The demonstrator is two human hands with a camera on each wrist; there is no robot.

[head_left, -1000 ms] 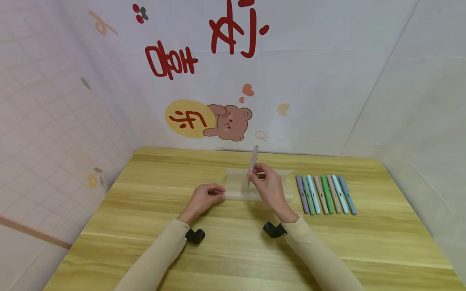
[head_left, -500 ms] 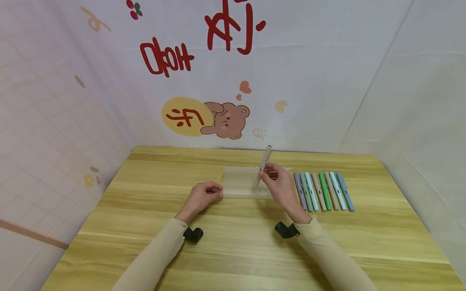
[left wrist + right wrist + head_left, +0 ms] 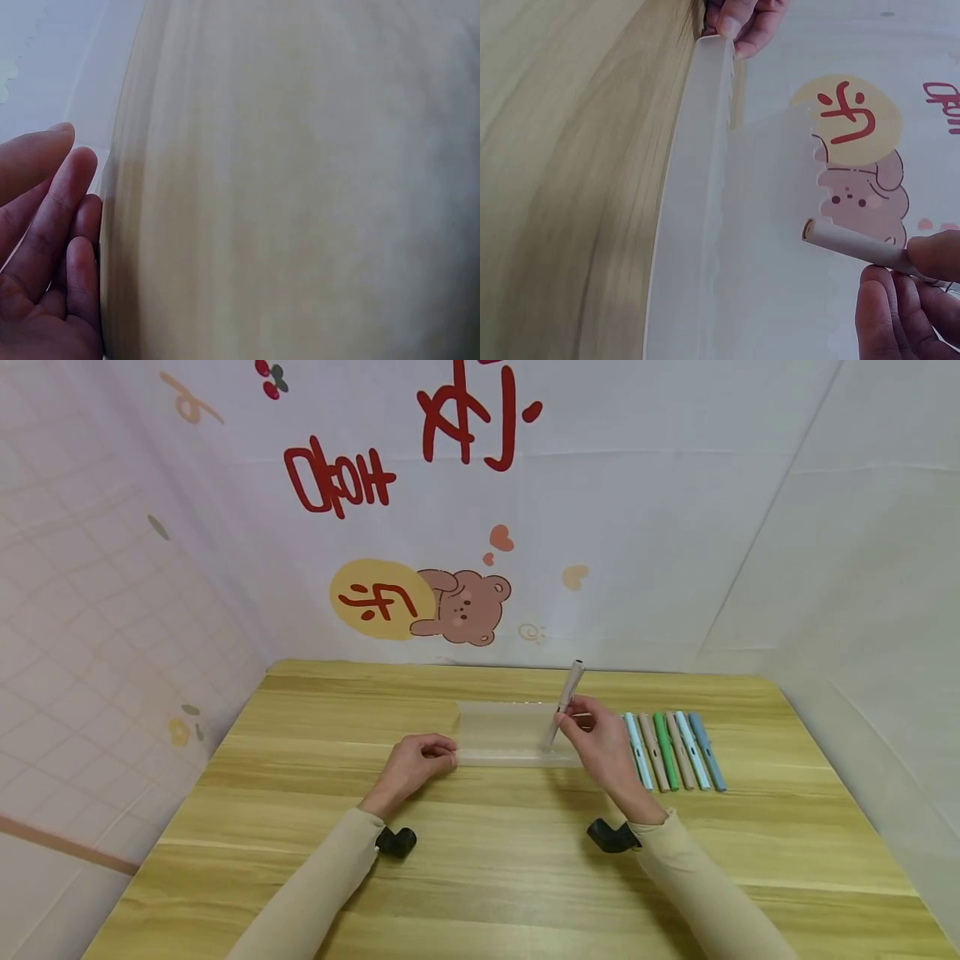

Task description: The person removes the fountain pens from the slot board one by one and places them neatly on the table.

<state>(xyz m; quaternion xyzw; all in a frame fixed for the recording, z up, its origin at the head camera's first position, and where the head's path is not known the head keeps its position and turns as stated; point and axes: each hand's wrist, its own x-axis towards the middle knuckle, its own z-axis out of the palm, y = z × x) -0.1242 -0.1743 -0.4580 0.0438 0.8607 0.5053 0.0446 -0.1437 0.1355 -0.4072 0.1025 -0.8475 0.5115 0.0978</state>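
My right hand [image 3: 604, 750] pinches a pale beige pen [image 3: 572, 683] between thumb and fingers. The pen leans, its lower end over the right part of a translucent plastic pen rack [image 3: 502, 727]. In the right wrist view that pen end [image 3: 832, 234] overlaps the rack's scalloped back edge; notched edges also run along its front strip [image 3: 686, 180]. At the rack's left end, my left hand [image 3: 414, 764] holds the corner with thumb and fingertips. The left wrist view shows those fingers [image 3: 56, 202] beside the table surface.
Several capped pens lie side by side right of my right hand, among them a green pen [image 3: 666, 752] and a blue pen [image 3: 708, 752]. My right hand hides others at the row's left. A printed cloth wall [image 3: 637, 527] rises behind the wooden table [image 3: 480, 868].
My right hand has moved right along the rack with the beige pen, now covering the left pens of the row. My left hand has stayed at the rack's left end.
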